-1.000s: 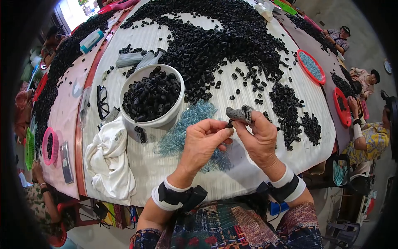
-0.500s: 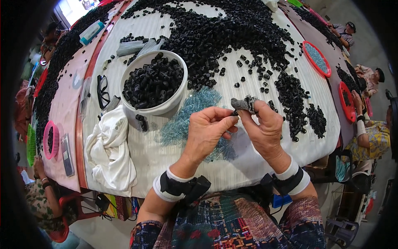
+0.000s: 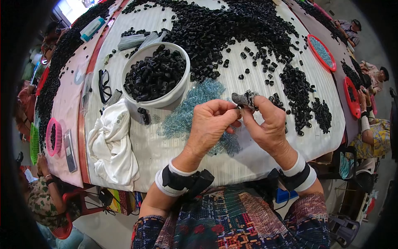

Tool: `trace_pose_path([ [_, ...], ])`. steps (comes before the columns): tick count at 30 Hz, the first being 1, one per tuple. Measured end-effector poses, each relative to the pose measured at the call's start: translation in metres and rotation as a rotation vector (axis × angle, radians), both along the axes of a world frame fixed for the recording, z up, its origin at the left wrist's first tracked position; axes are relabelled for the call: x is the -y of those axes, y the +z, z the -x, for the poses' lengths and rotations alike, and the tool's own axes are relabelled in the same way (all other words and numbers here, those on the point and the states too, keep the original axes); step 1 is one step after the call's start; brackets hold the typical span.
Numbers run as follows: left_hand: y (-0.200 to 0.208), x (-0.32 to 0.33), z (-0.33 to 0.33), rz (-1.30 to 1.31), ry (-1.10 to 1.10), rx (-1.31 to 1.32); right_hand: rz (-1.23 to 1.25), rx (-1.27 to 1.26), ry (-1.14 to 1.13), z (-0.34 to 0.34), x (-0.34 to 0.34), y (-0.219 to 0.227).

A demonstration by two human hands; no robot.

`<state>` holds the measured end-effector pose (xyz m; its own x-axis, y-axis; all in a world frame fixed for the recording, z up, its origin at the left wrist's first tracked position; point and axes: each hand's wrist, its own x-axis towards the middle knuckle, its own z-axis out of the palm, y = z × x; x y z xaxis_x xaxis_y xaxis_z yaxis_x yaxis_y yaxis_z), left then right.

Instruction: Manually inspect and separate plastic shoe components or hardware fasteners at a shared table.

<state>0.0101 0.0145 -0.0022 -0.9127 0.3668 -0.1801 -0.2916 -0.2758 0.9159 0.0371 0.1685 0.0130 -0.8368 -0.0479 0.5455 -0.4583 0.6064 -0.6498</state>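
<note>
My left hand (image 3: 212, 124) is closed in a pinch, its thumb and forefinger on a small black plastic piece (image 3: 239, 106) that the fingers mostly cover. Meeting it from the other side, my right hand (image 3: 267, 124) also pinches this piece. A frayed grey fabric finger cover (image 3: 244, 99) sits at the right forefinger's end. Under and beyond the hands spreads a heap of small clear-blue springs or rings (image 3: 186, 110), too fine to tell which. Left of it stands a white tub (image 3: 187, 79) full of black plastic pieces (image 3: 155, 74).
A large heap of black pieces (image 3: 199, 31) covers the far white tablecloth (image 3: 166, 166). Eyeglasses (image 3: 103, 86) and a white cloth (image 3: 112, 145) lie at the left. Grey bundled strips (image 3: 141, 40) lie behind the tub; a red tray (image 3: 321, 53) stands right. Other people sit along both sides.
The fingertips of both hands have drawn closer together, and the black piece between them is more covered. The whole view has shifted slightly.
</note>
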Motion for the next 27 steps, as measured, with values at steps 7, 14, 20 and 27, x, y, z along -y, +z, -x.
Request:
trace_pose_path([
  [7,-0.005,0.003,0.003,-0.144,0.002,0.111,-0.133,0.007,0.087,0.003,-0.003,0.003],
  [14,-0.005,0.003,0.004,-0.132,-0.004,0.078,-0.324,-0.146,0.044,0.005,0.005,-0.002],
  [20,-0.001,0.003,0.001,-0.064,-0.026,0.049,-0.362,-0.15,0.019,0.003,0.006,0.009],
  [27,-0.001,0.004,0.001,-0.119,-0.069,0.107,-0.368,-0.125,0.009,0.002,-0.004,0.014],
])
